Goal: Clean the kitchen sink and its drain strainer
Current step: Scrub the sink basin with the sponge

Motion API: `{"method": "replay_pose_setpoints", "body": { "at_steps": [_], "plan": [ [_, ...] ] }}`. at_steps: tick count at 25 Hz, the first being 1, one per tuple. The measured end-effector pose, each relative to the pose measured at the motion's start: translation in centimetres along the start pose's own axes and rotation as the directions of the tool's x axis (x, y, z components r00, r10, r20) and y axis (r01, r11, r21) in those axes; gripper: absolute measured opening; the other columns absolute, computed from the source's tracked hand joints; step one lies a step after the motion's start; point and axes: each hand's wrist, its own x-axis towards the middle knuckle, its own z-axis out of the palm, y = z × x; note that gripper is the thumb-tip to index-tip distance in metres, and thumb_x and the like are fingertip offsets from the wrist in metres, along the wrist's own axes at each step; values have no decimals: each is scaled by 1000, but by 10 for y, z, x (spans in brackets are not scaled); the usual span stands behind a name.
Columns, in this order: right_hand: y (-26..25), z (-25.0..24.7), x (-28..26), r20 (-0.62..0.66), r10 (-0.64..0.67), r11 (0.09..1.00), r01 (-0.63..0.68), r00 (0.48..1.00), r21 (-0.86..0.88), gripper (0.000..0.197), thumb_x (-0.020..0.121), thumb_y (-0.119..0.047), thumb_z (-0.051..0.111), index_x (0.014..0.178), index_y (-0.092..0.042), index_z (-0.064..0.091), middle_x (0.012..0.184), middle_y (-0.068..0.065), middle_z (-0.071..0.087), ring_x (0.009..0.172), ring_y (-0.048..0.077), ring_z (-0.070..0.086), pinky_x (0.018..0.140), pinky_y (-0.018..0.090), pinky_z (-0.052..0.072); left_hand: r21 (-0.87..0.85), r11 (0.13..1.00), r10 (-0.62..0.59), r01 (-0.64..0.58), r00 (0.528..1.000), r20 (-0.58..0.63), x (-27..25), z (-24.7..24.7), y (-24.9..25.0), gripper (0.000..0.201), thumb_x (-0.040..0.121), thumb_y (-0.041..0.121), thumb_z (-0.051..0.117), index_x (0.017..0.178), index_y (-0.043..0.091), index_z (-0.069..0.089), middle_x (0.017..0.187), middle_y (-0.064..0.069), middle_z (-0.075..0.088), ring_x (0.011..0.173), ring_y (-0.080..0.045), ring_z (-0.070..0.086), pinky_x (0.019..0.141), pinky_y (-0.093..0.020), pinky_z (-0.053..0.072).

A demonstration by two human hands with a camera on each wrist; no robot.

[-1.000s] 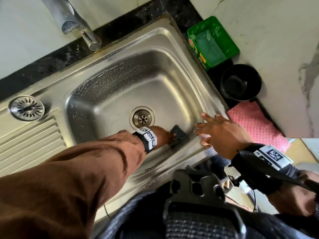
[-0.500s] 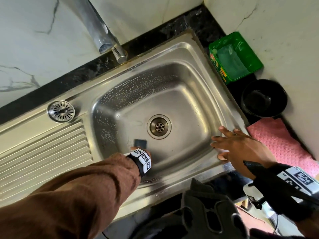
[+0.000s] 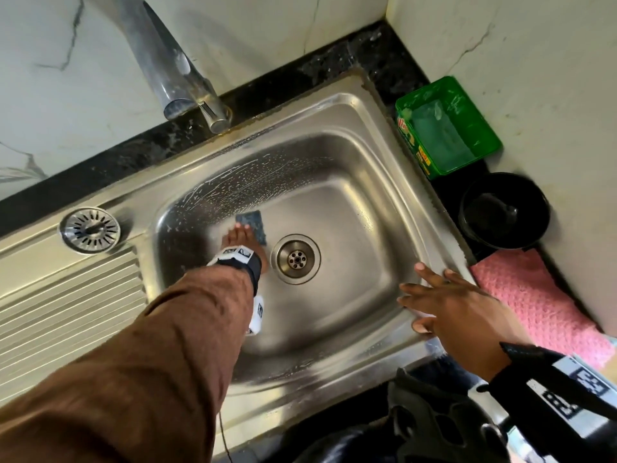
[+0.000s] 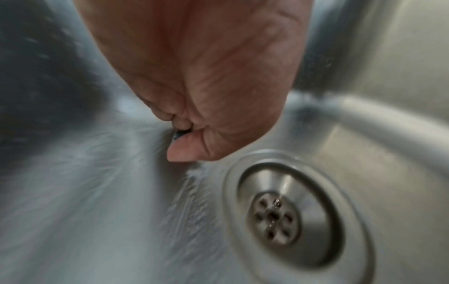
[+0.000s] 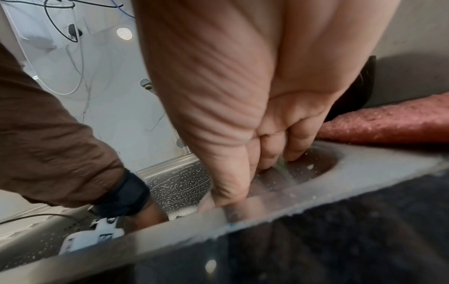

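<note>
The steel sink basin (image 3: 350, 295) lay open between the hands, its floor bare right of the left hand (image 3: 242, 242) except for the round drain opening (image 3: 295, 259). Beyond that hand the chrome tap spout (image 3: 167, 61) overhung the basin's back edge. The right hand (image 3: 447, 302) covered the near right rim.

The green rectangular plastic tub (image 3: 447, 127) carries a red-and-yellow label too small to read. Black-and-white square code tags (image 3: 582, 387) mark the wrist straps.
</note>
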Motion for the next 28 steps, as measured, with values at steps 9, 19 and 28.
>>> {"method": "replay_pose_setpoints", "body": {
  "at_steps": [9, 19, 28],
  "plan": [
    [2, 3, 0, 45, 32, 997, -35, 998, 63, 42, 80, -34, 59, 120, -35, 69, 138, -22, 53, 145, 2, 16, 120, 22, 11, 461, 536, 810, -707, 585, -44, -67, -4, 133, 57, 99, 20, 41, 153, 16, 26, 160, -7, 23, 148, -29, 19, 121, -43, 13],
    [5, 9, 0, -123, -88, 996, 84, 989, -43, 39, 65, -25, 78, 103, -30, 76, 120, -10, 70, 130, 17, 45, 105, 41, 38, 770, 54, 832, -636, 455, 318, -68, 38, 73, 50, 104, 30, 35, 152, 37, 23, 164, 13, -3, 151, -23, -13, 119, -56, -9],
    [1, 1, -1, -97, -159, 982, 147, 983, -121, 50, 51, -13, 96, 97, -23, 78, 116, -5, 73, 123, 32, 57, 95, 45, 45, 481, 735, 634, -478, 735, -239, -23, -17, 114, 58, 101, 15, 31, 156, 24, 16, 164, 0, 11, 152, -23, 4, 119, -51, -8]
  ]
}}
